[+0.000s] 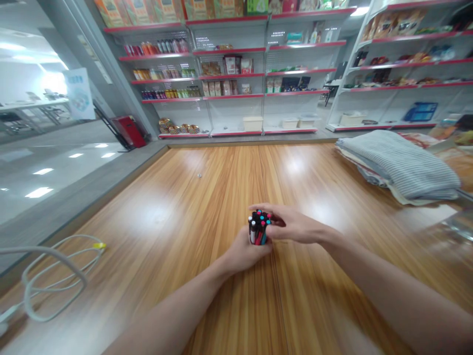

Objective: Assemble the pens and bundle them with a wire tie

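Upright in front of me stands a tight bundle of pens (pixel 259 227), with black, pink, blue and white ends pointing up. My left hand (pixel 247 251) is wrapped round the lower part of the bundle from the left and near side. Around its upper right side curves my right hand (pixel 286 223), fingers behind the pen tops and thumb at the near side. Whether a cup or holder surrounds the pens is hidden by my hands. Beneath them is the wooden table (pixel 221 197).
Folded striped cloths (pixel 399 160) are piled at the table's right. A coiled pale cable (pixel 55 278) with a yellow tag lies at the left. One tiny shiny object (pixel 199 175) rests farther back. Stocked shelves (pixel 232 74) stand beyond the table, near a red box (pixel 130 130).
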A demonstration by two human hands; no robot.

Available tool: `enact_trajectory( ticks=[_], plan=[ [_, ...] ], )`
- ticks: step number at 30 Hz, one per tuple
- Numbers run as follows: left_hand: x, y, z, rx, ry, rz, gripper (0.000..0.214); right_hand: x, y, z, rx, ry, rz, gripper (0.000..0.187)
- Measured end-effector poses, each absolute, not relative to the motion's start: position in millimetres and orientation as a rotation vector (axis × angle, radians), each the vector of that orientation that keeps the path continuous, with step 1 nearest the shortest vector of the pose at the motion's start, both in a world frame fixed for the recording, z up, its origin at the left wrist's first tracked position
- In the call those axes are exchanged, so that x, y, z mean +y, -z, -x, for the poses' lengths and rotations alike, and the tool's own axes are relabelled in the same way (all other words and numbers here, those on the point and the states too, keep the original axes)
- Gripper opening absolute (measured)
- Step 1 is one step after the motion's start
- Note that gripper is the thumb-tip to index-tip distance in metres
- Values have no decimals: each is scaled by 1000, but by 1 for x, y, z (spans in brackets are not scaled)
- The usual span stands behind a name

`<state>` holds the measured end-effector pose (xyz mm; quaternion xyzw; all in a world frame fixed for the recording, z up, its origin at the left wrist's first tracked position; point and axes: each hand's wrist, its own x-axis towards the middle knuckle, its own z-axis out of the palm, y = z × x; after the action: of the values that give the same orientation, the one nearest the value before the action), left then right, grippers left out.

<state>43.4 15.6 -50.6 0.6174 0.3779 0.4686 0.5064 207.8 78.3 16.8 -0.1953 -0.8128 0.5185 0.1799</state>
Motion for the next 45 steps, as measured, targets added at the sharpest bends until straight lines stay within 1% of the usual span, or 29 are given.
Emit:
enact_trajectory(
  ticks=[2, 4, 6, 9, 13, 16, 18, 21, 26, 29, 34, 39, 43, 45],
  plan=[
    [16, 52, -42, 921, -1111, -1372, 11, 89, -13, -214, -2241, -1672, 529, 58],
    [17, 53, -42, 876, -1133, -1219, 12, 95, -8, -217, -2228, -1718, 560, 56],
    [18, 52, -44, 789, -1182, -1052, 10, 96, -3, -214, -2265, -1573, 657, 48],
    [17, 47, -45, 647, -1176, -841, 17, 91, 0, -206, -2281, -1313, 783, 37],
    [16, 41, -42, 543, -1131, -659, 21, 82, -6, -203, -2291, -1167, 799, 27],
    [18, 41, -39, 540, -1136, -595, 24, 78, -16, -206, -2319, -1019, 819, 15],
    [20, 43, -38, 566, -1143, -590, 24, 76, -21, -207, -2319, -945, 820, 11],
    [21, 46, -41, 602, -1147, -617, 13, 69, -21, -202, -2243, -914, 807, 13],
    [20, 52, -50, 669, -1147, -736, 17, 52, -10, -186, -1965, -1156, 795, 19],
    [20, 54, -54, 742, -1153, -831, 15, 45, -5, -180, -1933, -1210, 795, 21],
    [19, 51, -56, 788, -1190, -930, 12, 46, -3, -183, -2024, -1049, 843, 15],
    [19, 49, -53, 771, -1184, -919, 15, 53, 1, -188, -2135, -740, 708, 10],
    [18, 50, -48, 788, -1132, -987, 23, 60, 4, -190, -2114, -743, 767, 14],
    [18, 50, -47, 740, -1112, -984, 31, 62, 4, -191, -2098, -764, 779, 14]
  ],
)
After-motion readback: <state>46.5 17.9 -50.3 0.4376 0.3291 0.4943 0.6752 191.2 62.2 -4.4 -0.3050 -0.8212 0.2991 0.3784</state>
